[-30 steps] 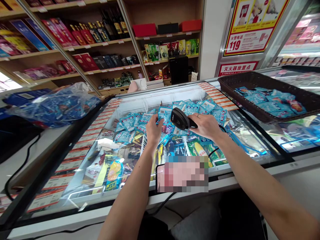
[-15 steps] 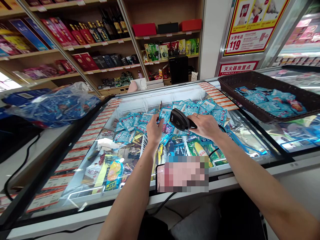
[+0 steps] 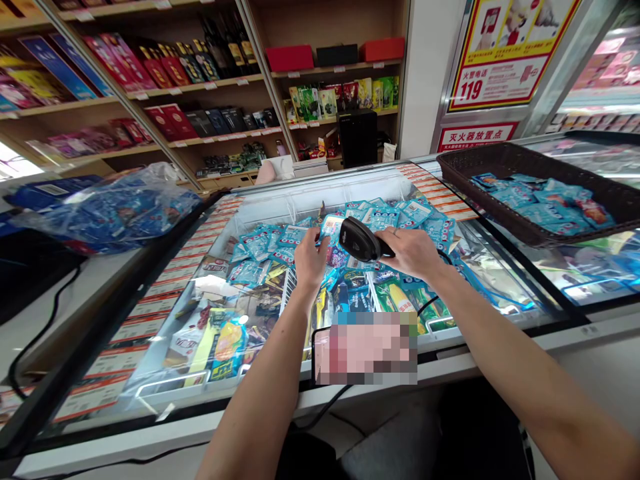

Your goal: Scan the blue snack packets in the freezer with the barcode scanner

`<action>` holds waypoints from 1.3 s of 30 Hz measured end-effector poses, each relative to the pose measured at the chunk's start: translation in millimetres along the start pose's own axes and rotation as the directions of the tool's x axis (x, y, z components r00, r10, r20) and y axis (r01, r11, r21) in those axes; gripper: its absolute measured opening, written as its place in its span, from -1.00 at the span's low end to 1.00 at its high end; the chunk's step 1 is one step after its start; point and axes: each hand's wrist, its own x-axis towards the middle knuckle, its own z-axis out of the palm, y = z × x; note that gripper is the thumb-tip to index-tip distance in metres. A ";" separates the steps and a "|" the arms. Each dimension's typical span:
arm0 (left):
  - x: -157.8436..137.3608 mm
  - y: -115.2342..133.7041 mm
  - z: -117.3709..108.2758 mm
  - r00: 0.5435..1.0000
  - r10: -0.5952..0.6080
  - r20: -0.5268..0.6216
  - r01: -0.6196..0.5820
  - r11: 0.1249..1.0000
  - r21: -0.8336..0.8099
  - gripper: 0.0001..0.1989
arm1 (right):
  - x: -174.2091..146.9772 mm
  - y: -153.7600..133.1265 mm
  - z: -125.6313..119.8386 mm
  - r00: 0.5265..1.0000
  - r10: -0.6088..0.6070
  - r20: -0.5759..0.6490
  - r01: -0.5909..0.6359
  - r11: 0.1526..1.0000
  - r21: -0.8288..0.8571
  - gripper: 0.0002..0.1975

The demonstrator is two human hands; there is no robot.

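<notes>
While pinching a blue packet (image 3: 330, 228) in the left hand (image 3: 310, 259), holding a black scanner (image 3: 358, 239) right beside it in the right hand (image 3: 413, 252)

When viewed from the head, looking forward and down: just left of the scanner, and partly behind it from this angle, the blue packet, held between thumb and fingers of the left hand. Cannot tell touching from apart. Long axis, as far as visible, running away from the body with a slight lean; right edge hidden behind the scanner. On the scanner's opposite side, the right hand, closed round the handle, with the scanner's head pointing left across the packet. Nearer hand to the packet: clearly the left.

Beyond the scanner and to both sides, a heap of blue packets (image 3: 260, 243), leaving little bare surface at that level. Nearer the body than the scanner, a phone (image 3: 321, 360) at the freezer's front rim (image 3: 435, 379), with a black cord (image 3: 426, 304) close by. Well to the scanner's left, a clear plastic bag (image 3: 120, 210); well to its right, a brown basket (image 3: 463, 167). Above the scanner, judging from this angle, open air for lifting or turning; less freedom sideways, with both hands so close together.
</notes>
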 end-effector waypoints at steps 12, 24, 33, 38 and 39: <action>0.2 -1.0 2.3 1.000 0.010 -0.016 -0.010 1.000 -0.025 -0.75 | 0.9 -3.2 -2.4 0.999 -0.042 -0.002 0.042 0.999 0.029 -0.69; 0.2 1.3 0.6 1.000 -0.002 -0.024 0.002 1.000 -0.016 -0.76 | 0.7 -2.0 -1.8 0.999 -0.046 -0.004 0.046 0.998 0.037 -0.68; 3.5 -5.2 -1.5 0.996 -0.047 -0.072 0.048 0.999 0.008 -0.74 | -0.8 -1.2 -0.9 1.000 -0.018 -0.014 0.018 1.000 0.016 -0.69; 8.7 -25.8 -15.9 0.968 -0.187 -0.166 0.199 0.978 0.058 -0.62 | -1.7 3.2 0.3 0.998 0.058 -0.009 -0.058 0.998 -0.010 -0.70; 8.7 -29.1 -19.1 0.961 -0.210 -0.180 0.228 0.969 0.091 -0.59 | -1.8 3.9 0.4 0.998 0.068 -0.006 -0.068 0.998 -0.013 -0.69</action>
